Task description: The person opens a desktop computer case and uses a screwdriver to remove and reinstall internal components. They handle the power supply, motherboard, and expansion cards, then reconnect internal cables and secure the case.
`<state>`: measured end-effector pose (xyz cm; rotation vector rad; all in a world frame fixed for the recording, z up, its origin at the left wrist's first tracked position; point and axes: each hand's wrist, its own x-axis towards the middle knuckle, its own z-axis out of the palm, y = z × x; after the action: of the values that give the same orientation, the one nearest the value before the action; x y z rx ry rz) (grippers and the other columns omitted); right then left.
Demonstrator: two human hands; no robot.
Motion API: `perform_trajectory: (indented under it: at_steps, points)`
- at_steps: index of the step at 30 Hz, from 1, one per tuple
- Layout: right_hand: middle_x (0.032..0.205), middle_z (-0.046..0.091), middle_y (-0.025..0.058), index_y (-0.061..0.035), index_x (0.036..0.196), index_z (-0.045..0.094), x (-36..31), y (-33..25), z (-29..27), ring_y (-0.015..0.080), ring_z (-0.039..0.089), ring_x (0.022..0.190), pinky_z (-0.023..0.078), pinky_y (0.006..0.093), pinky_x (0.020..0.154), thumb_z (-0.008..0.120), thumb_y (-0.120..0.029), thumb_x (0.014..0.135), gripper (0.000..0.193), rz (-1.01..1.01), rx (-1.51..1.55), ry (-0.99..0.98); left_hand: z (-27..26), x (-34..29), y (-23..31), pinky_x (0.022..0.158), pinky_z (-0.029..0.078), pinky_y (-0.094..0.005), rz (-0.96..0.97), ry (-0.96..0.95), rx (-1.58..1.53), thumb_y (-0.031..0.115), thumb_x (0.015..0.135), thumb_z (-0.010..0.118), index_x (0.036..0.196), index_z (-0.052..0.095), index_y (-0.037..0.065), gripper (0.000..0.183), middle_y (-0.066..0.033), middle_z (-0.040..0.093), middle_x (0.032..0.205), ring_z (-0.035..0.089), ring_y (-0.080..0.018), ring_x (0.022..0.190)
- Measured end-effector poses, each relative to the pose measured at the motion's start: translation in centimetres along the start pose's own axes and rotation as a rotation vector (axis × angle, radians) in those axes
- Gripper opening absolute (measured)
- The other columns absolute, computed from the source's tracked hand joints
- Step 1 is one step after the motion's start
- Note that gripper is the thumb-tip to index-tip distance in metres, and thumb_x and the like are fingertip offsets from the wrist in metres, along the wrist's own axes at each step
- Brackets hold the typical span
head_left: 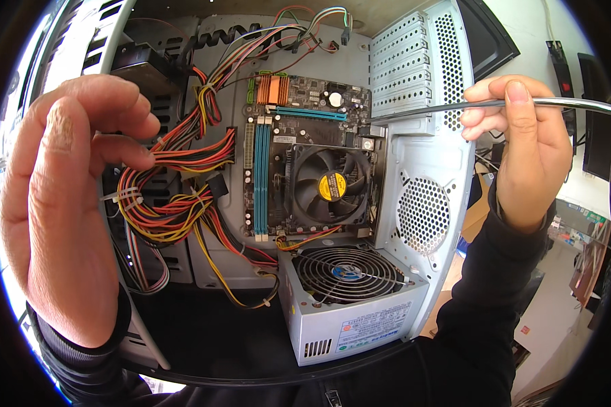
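Note:
My right hand point(526, 139) pinches a pair of long metal tweezers point(563, 103) between thumb and fingers. Their thin tip reaches left to the top right edge of the motherboard point(292, 132); whether it touches cannot be told. My left hand point(71, 183) hangs over the left side of the open computer case, fingers curved and apart, holding nothing. Its fingertips are next to a thick bundle of red, yellow and black cables point(183, 157). On the board sit a black CPU cooler fan point(319, 180) with a yellow hub and blue memory slots point(260, 180).
A grey power supply point(356, 332) with a round fan grille stands at the case's near right. The perforated rear panel point(424, 210) rises on the right. Thin loose wires point(292, 34) arch across the back. A metal drive cage point(146, 71) is at the far left.

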<state>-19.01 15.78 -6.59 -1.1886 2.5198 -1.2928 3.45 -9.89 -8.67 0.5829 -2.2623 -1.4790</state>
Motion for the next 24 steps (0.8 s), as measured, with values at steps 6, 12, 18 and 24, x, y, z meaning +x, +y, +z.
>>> perform_trajectory:
  at_steps: [6, 12, 18, 24]
  points:
    - [0.098, 0.071, 0.0196, 0.0086, 0.107, 0.060, 0.5, -0.1, 0.3, 0.0161, 0.067, 0.073, 0.057, 0.0271, 0.069, 0.045, -0.013, 0.108, 0.026, 0.074, -0.006, 0.064, 0.0, 0.1, 0.9, 0.084, 0.045, -0.0308, 0.030, -0.041, 0.079, 0.026, 0.111, 0.028, 0.112, 0.060, 0.000, 0.042, -0.0125, 0.059, 0.114, 0.057, -0.0174, 0.098]
    - [0.097, 0.072, 0.0180, 0.0083, 0.107, 0.062, 0.4, 0.0, 0.5, 0.0153, 0.067, 0.071, 0.055, 0.0249, 0.067, 0.048, -0.011, 0.107, 0.023, 0.084, -0.053, 0.095, -1.1, 0.4, -0.8, 0.085, 0.045, -0.0310, 0.054, -0.061, 0.145, 0.027, 0.112, 0.027, 0.111, 0.060, 0.000, 0.043, -0.0122, 0.059, 0.114, 0.057, -0.0173, 0.097]
    - [0.090, 0.073, 0.0160, 0.0079, 0.102, 0.067, 0.4, -0.6, 0.3, 0.0129, 0.064, 0.067, 0.052, 0.0229, 0.065, 0.060, -0.006, 0.101, 0.015, 0.058, -0.025, 0.049, -1.4, -0.1, -0.3, 0.085, 0.046, -0.0308, 0.060, -0.050, 0.163, 0.026, 0.112, 0.028, 0.110, 0.061, 0.000, 0.042, -0.0121, 0.060, 0.113, 0.058, -0.0172, 0.097]
    - [0.097, 0.072, 0.0151, 0.0071, 0.104, 0.069, 0.8, -0.3, -0.4, 0.0102, 0.061, 0.070, 0.049, 0.0229, 0.066, 0.061, -0.005, 0.100, 0.015, 0.129, -0.097, 0.082, -0.5, 0.5, -0.3, 0.084, 0.047, -0.0303, 0.011, -0.049, 0.030, 0.025, 0.112, 0.031, 0.109, 0.063, -0.001, 0.041, -0.0127, 0.061, 0.113, 0.059, -0.0173, 0.098]
